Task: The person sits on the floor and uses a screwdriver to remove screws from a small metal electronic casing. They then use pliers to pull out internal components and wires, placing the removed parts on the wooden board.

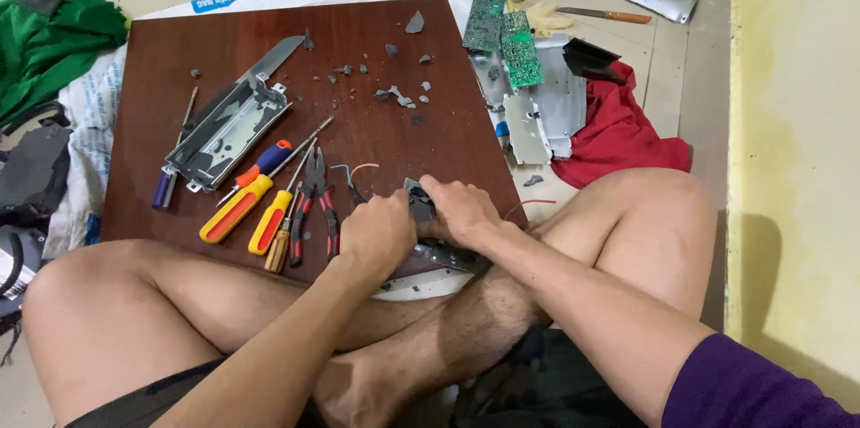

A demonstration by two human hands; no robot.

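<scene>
Landmark: brown wooden board (269,61) on the floor, resting against the person's crossed legs.
- Dark metal-and-plastic part (421,204): near edge of board, gripped between both hands.
- Left hand (381,231): fingers curled shut over the part's left side.
- Right hand (459,206): fingers pressed together, clamped on its right side.
- Yellow-handled screwdrivers (242,209), red-handled pliers (313,204): on board, just left of the hands.
- Grey metal bracket (228,128): board's left half.
- Green circuit boards (502,34): off board's far right corner.
- Red cloth (618,137): right of board
</scene>
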